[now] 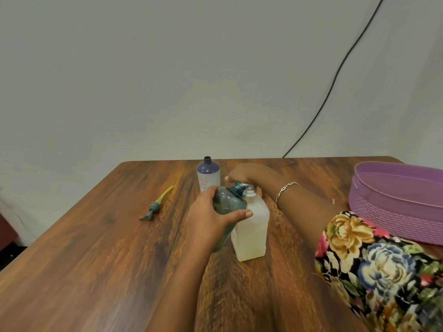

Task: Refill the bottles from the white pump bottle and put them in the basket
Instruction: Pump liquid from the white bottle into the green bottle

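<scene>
Teal see-through plastic fills the middle of the action: the left hand [211, 216] wraps the teal bottle [227, 207] around its belly, thumb across the front, and holds it tipped. Its long axis leans up and to the right, so the open neck points at the spout of the white pump bottle [251, 231]. The two bottles touch side by side, teal on the left and white on the right, both near the centre of the tabletop [96, 259]. The right hand [247, 174] sits on top of the pump head with its fingers arched down over it. I cannot tell whether it grips or only presses. That neck-under-spout line-up is what the next squirt depends on, I'd say. If the neck drifts, liquid lands on the wood.

The white bottle stands upright, cloudy, with pale liquid inside. How much the teal one holds is hard to read. Behind them a purple bottle [208, 174] stands uncapped, apparently waiting. A loose pump top [155, 206] lies off to the left, and the purple basket [393, 200] sits at the right, nearer the right arm
</scene>
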